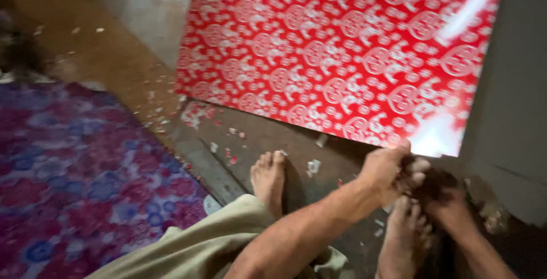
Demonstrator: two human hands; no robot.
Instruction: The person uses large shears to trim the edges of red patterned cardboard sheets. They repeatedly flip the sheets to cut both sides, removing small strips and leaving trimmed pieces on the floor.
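Note:
A large glossy red sheet with a white repeating pattern (342,51) stands tilted on the floor. My left hand (388,171) reaches to its lower right corner, thumb up against the bottom edge and fingers curled. My right hand (453,202) meets it from the right, in shadow. Something dark (433,181) sits between the two hands; blur hides what it is and which hand holds it. My bare feet, one (269,176) ahead of my knee and one (404,236) just under the hands, rest on the floor.
A purple and pink floral rug (74,182) covers the floor at left. Small red and white paper scraps (231,156) lie scattered on the brown floor. A grey wall (513,102) rises at right, and my khaki trouser leg (199,247) fills the bottom.

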